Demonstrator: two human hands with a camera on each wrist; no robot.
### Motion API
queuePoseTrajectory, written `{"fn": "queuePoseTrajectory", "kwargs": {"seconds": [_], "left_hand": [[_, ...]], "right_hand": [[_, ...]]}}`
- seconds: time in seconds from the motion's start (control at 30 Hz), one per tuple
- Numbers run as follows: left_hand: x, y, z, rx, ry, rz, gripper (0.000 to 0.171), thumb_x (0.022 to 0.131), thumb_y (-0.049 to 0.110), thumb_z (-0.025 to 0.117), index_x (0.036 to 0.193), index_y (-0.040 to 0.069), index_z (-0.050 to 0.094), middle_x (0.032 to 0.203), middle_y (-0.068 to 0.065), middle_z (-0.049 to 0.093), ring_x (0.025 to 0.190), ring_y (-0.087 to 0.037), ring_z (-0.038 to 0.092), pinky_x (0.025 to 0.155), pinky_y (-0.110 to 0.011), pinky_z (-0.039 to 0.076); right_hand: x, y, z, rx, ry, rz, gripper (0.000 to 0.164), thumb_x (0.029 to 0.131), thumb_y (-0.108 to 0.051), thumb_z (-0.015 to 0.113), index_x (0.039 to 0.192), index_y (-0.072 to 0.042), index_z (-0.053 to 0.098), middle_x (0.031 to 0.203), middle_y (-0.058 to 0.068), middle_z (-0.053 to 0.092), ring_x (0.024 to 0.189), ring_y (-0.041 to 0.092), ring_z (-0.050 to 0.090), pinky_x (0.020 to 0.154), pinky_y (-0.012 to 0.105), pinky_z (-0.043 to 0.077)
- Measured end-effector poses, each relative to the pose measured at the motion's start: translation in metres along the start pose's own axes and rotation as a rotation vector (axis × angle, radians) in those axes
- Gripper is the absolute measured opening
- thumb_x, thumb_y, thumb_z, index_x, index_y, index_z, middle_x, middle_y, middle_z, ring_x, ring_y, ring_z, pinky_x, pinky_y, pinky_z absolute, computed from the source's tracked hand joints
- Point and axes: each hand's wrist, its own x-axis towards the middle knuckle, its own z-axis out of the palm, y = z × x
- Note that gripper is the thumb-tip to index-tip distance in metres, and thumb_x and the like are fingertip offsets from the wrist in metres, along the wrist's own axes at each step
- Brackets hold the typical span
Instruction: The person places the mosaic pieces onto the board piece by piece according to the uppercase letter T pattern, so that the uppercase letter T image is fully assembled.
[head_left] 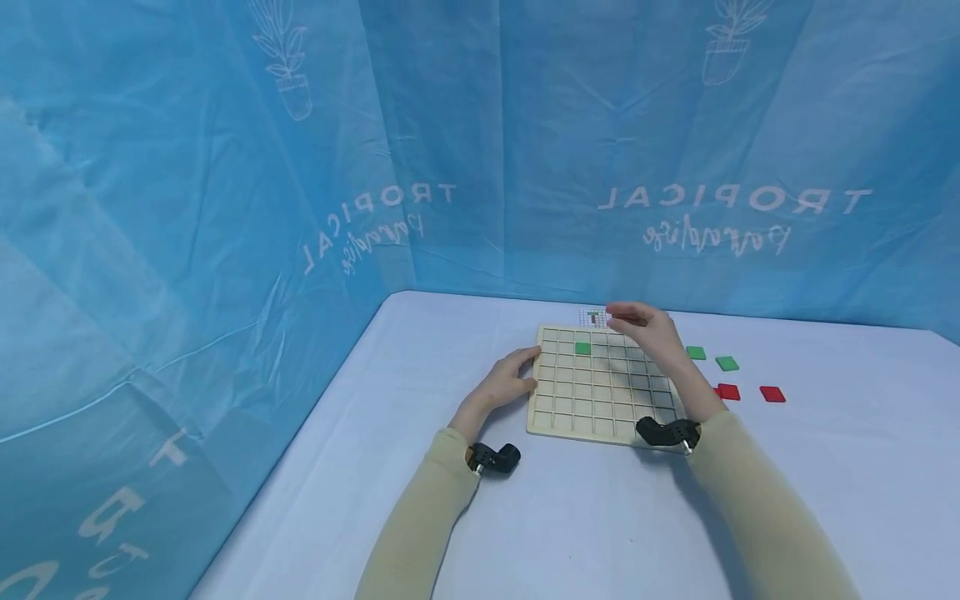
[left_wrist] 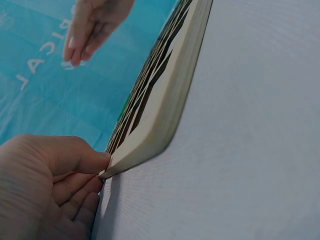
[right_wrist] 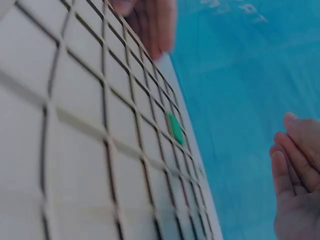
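A pale wooden grid board (head_left: 577,392) lies on the white table, with one green square tile (head_left: 582,348) in a cell of its back rows. At the board's left edge, my left hand (head_left: 504,381) holds the rim; in the left wrist view its thumb (left_wrist: 82,156) meets the rim near a corner, other fingers bent below. Above the board's back right part hovers my right hand (head_left: 648,329), fingers together and nearly straight, with nothing seen between fingers and thumb. The right wrist view shows the green tile (right_wrist: 175,128) with that hand (right_wrist: 302,175) off to the side.
Behind the board lies a small printed grid card (head_left: 592,317), partly hidden by the right hand. To the board's right are two green tiles (head_left: 696,352) and a few red tiles (head_left: 772,394), one partly behind the right forearm. Blue printed curtains (head_left: 555,150) hang behind and left.
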Motion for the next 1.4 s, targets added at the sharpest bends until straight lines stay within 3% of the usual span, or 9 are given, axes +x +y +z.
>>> {"fn": "queuePoseTrajectory", "kwargs": {"seconds": [0.07,0.17,0.4,0.5,0.7,0.9,0.97,1.13,1.4], "left_hand": [[0.001,-0.001,-0.001,0.007,-0.003,-0.004,0.062,0.089,0.005,0.056,0.146,0.006,0.034,0.149,-0.008,0.035,0.137,-0.02,0.028,0.112,-0.031,0.025],[0.002,-0.003,-0.002,0.021,-0.001,-0.003,0.061,0.089,0.006,0.056,0.146,0.007,0.034,0.149,-0.007,0.034,0.137,-0.02,0.028,0.112,-0.031,0.024],[0.003,-0.005,-0.005,0.021,0.001,0.007,0.062,0.089,0.005,0.055,0.146,0.007,0.033,0.149,-0.007,0.034,0.137,-0.019,0.028,0.112,-0.031,0.024],[0.003,-0.004,-0.005,0.021,-0.002,0.003,0.062,0.089,0.005,0.055,0.147,0.007,0.033,0.149,-0.007,0.034,0.138,-0.019,0.028,0.112,-0.03,0.024],[0.002,-0.003,-0.004,0.016,-0.002,0.004,0.062,0.088,0.004,0.055,0.146,0.006,0.034,0.149,-0.008,0.034,0.138,-0.019,0.027,0.112,-0.03,0.024],[0.001,-0.003,-0.001,-0.008,-0.002,-0.003,0.062,0.088,0.004,0.056,0.146,0.006,0.033,0.149,-0.008,0.034,0.138,-0.019,0.027,0.112,-0.03,0.024],[0.002,-0.003,0.0,-0.017,-0.001,-0.004,0.062,0.088,0.003,0.056,0.146,0.006,0.034,0.149,-0.008,0.034,0.138,-0.019,0.027,0.112,-0.03,0.024],[0.002,-0.004,0.002,-0.02,0.0,-0.008,0.062,0.088,0.004,0.056,0.146,0.007,0.034,0.149,-0.007,0.035,0.138,-0.019,0.028,0.112,-0.03,0.024],[0.002,-0.004,0.003,-0.002,0.006,-0.011,0.062,0.088,0.004,0.056,0.146,0.007,0.035,0.148,-0.008,0.036,0.137,-0.02,0.029,0.112,-0.031,0.025]], "right_hand": [[-0.006,-0.005,-0.014,-0.012,0.02,0.011,0.047,0.093,-0.025,0.061,0.134,-0.003,0.051,0.129,0.016,0.054,0.112,0.019,0.054,0.098,0.043,0.044],[-0.011,0.005,-0.039,-0.039,0.068,0.01,0.05,0.093,-0.03,0.061,0.135,-0.005,0.051,0.129,0.015,0.054,0.113,0.017,0.053,0.099,0.042,0.043],[-0.001,0.095,-0.106,-0.106,0.242,0.012,0.057,0.086,-0.048,0.063,0.137,-0.023,0.052,0.131,-0.001,0.055,0.114,0.008,0.052,0.098,0.024,0.042],[-0.012,0.098,-0.123,-0.151,0.288,0.05,0.064,0.085,-0.054,0.061,0.141,-0.027,0.046,0.134,-0.002,0.053,0.118,0.009,0.05,0.103,0.029,0.04],[-0.045,0.059,-0.13,-0.207,0.233,0.123,0.072,0.089,-0.051,0.057,0.147,-0.015,0.034,0.14,0.016,0.045,0.125,0.025,0.044,0.104,0.054,0.034],[-0.057,0.074,-0.136,-0.234,0.158,0.209,0.069,0.093,-0.046,0.054,0.147,-0.01,0.032,0.14,0.021,0.043,0.131,0.037,0.034,0.103,0.065,0.026],[-0.059,0.084,-0.139,-0.249,0.127,0.209,0.069,0.094,-0.044,0.052,0.147,-0.004,0.031,0.14,0.026,0.04,0.131,0.044,0.03,0.101,0.067,0.026],[-0.062,0.103,-0.143,-0.332,0.095,0.238,0.067,0.095,-0.042,0.052,0.146,-0.004,0.033,0.139,0.025,0.042,0.13,0.044,0.031,0.1,0.065,0.029],[-0.066,0.105,-0.139,-0.469,0.072,0.166,0.054,0.097,-0.028,0.054,0.142,-0.002,0.04,0.139,0.026,0.042,0.124,0.045,0.039,0.097,0.06,0.038]]}}
